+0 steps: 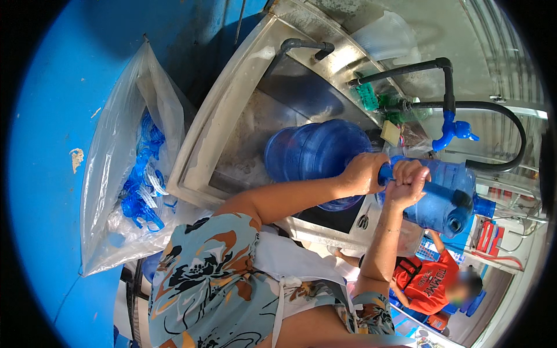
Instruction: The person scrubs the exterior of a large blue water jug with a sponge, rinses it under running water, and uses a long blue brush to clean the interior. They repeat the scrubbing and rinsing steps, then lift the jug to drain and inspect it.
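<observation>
- Right grip [411,184]: fingers are curling round a blue, bar-like part [385,174] and are clamping on it; a thin bracelet [394,231] is circling the wrist;
- Left grip [365,173]: the hand is lying just beside the right one, against the near end of the same part; most of its fingers are hiding, so whether it is clamping cannot be told;
- Clear blue jug [449,188]: it is sitting just under and to the right of the hands, a blue neck [484,207] pointing right; whether the bar-like part is belonging to it cannot be told;
- Larger blue jug [301,152]: it is lying in the metal sink [194,136], left of the hands, partly behind the left forearm;
- Above these: a yellow sponge [391,133] and a green brush [366,95] are resting near the sink's edge; a blue tap [447,134] is hanging from a black pipe [400,73];
- Far left: a clear plastic bag [101,214] of blue pieces [139,211] is hanging against a blue wall [52,133];
- Lower right: a co-worker in a red shirt [430,284] is appearing, well apart.
</observation>
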The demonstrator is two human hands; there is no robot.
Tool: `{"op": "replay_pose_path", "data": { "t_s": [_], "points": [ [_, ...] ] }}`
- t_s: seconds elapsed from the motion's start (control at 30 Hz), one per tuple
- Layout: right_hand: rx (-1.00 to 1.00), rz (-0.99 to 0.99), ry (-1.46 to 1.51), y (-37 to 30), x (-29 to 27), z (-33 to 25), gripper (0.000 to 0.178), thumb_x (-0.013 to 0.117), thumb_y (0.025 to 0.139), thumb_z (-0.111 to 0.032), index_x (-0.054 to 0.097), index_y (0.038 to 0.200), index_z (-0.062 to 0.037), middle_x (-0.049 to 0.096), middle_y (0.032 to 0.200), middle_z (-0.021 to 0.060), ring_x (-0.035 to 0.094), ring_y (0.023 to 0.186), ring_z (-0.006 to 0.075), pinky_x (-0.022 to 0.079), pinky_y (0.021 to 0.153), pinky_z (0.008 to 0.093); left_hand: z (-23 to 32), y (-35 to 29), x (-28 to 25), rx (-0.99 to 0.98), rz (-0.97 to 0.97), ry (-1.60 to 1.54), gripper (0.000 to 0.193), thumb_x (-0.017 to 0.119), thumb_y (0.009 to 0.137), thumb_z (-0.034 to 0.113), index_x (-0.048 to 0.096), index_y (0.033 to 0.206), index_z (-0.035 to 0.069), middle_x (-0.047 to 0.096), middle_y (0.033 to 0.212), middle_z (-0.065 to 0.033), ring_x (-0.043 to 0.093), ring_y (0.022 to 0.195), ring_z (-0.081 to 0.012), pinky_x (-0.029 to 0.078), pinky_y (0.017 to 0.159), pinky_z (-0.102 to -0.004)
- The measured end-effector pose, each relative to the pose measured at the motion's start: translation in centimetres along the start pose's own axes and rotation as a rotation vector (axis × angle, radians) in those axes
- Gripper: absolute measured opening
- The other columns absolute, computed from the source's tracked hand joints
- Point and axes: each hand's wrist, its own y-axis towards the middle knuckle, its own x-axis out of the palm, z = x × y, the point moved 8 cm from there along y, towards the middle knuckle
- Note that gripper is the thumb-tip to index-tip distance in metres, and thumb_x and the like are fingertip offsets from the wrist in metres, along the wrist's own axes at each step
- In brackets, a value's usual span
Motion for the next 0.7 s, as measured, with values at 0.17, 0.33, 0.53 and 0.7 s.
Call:
{"op": "replay_pose_path", "data": {
  "t_s": [0.17,0.33,0.53,0.7],
  "points": [
    [0.219,-0.373,0.032,0.3,2.1,-0.5,0.043,0.057,0.097,-0.028,0.039,0.063,-0.0075,0.038,0.056,0.0019,0.029,0.047,0.0127,0.023,0.046,0.0298,0.2,-0.8,1.5,0.056,-0.134,0.021,0.045,0.078,0.061,0.016,0.059,0.1,0.003,0.066,0.093,-0.0176,0.063,0.088,-0.0396,0.051,0.074,-0.0456],
    [0.15,-0.057,0.015,1.3,-0.6,-0.2,0.051,0.063,0.092,-0.041,0.035,0.063,-0.0109,0.031,0.056,-0.0013,0.027,0.048,0.0109,0.024,0.048,0.0299,0.5,-0.7,2.0,0.031,-0.159,-0.005,0.045,0.078,0.061,0.017,0.059,0.1,0.005,0.065,0.088,-0.0171,0.064,0.085,-0.0398,0.051,0.073,-0.0452],
    [-0.111,0.141,0.115,3.9,-6.0,-13.5,0.049,0.06,0.094,-0.045,0.04,0.063,-0.013,0.031,0.058,-0.0023,0.027,0.052,0.0107,0.023,0.051,0.028,1.0,0.6,0.3,0.154,-0.024,-0.014,0.035,0.078,0.064,0.01,0.06,0.094,0.007,0.064,0.106,-0.0116,0.062,0.1,-0.0345,0.051,0.082,-0.043],
    [-0.12,0.166,0.167,7.3,-5.1,-20.9,0.045,0.059,0.095,-0.043,0.043,0.065,-0.0132,0.034,0.063,-0.003,0.029,0.056,0.0099,0.028,0.057,0.0267,1.0,1.1,1.6,0.189,-0.128,0.066,0.02,0.076,0.063,0.006,0.064,0.08,0.004,0.064,0.105,-0.0075,0.063,0.1,-0.0299,0.052,0.083,-0.041]
  ]
}}
